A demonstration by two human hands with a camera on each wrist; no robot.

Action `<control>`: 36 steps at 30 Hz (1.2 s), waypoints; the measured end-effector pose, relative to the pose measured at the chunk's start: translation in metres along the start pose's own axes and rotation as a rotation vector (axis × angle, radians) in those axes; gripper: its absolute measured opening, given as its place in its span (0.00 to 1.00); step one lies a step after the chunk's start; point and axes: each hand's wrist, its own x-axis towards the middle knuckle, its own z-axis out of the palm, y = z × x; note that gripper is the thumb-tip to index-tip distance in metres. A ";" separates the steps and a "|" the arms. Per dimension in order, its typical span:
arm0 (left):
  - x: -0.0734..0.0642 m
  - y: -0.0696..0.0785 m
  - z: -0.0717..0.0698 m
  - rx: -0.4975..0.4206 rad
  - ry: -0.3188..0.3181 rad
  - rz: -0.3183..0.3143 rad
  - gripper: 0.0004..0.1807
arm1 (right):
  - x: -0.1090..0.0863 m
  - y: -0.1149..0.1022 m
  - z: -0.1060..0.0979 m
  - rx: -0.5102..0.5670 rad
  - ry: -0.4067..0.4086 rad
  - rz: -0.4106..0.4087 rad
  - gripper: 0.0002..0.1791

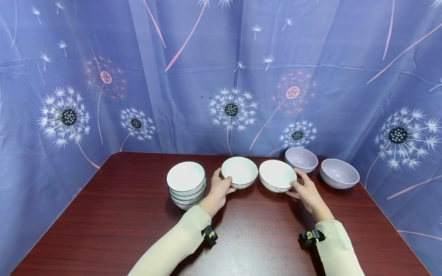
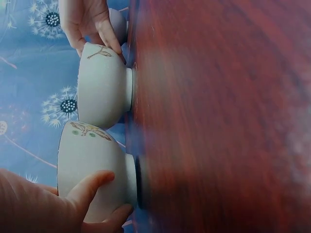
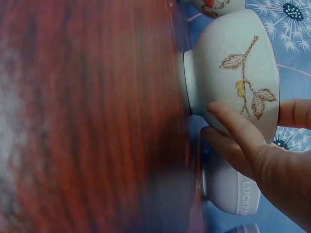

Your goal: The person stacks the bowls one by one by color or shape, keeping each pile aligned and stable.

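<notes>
A white bowl (image 1: pixel 239 170) with a dark rim is gripped at its left side by my left hand (image 1: pixel 218 190), thumb on the outer wall in the left wrist view. Right beside it, a second white bowl (image 1: pixel 277 174) is held at its right side by my right hand (image 1: pixel 307 195). Its outer wall carries a brown leaf sprig with yellow berries in the right wrist view. The two bowls stand upright, close side by side. Their feet are at or just above the table; I cannot tell exactly.
A stack of several white bowls (image 1: pixel 186 186) stands left of my left hand. Two lavender bowls (image 1: pixel 301 160) stand at the back right, one behind my right hand and one farther right. A patterned blue curtain (image 1: pixel 193 96) hangs behind the dark red table (image 1: pixel 114 214).
</notes>
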 end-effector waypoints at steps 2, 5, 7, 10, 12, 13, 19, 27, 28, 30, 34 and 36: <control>-0.002 0.000 -0.002 0.006 -0.005 -0.001 0.38 | -0.001 -0.001 0.000 -0.006 0.004 0.004 0.37; -0.006 0.001 -0.004 0.019 -0.010 -0.011 0.38 | -0.001 -0.001 0.001 -0.014 0.011 0.011 0.37; -0.009 0.001 -0.006 0.020 -0.019 -0.016 0.38 | -0.001 0.000 0.001 -0.022 0.014 0.015 0.37; -0.014 0.003 -0.008 0.025 -0.032 -0.019 0.37 | -0.001 0.000 0.002 -0.029 0.014 0.019 0.37; -0.017 0.004 -0.009 0.029 -0.035 -0.020 0.37 | -0.001 0.001 0.002 -0.033 0.015 0.023 0.37; -0.019 0.005 -0.009 0.033 -0.036 -0.021 0.37 | 0.000 0.001 0.002 -0.034 0.015 0.025 0.37; -0.028 0.008 -0.012 0.047 -0.048 -0.023 0.37 | 0.000 0.001 0.001 -0.032 0.009 0.034 0.37; -0.037 0.008 -0.017 0.058 -0.076 -0.033 0.37 | 0.001 0.000 0.000 -0.026 0.006 0.027 0.37; -0.038 0.008 -0.018 0.062 -0.079 -0.034 0.37 | 0.001 0.000 0.000 -0.027 0.006 0.027 0.37; -0.041 0.008 -0.020 0.069 -0.086 -0.035 0.37 | 0.000 0.000 0.000 -0.028 0.007 0.027 0.37; -0.047 0.010 -0.024 0.078 -0.104 -0.036 0.37 | 0.000 0.000 0.001 -0.025 0.008 0.024 0.37; -0.049 0.011 -0.025 0.077 -0.115 -0.034 0.38 | 0.000 0.000 0.001 -0.023 0.009 0.021 0.37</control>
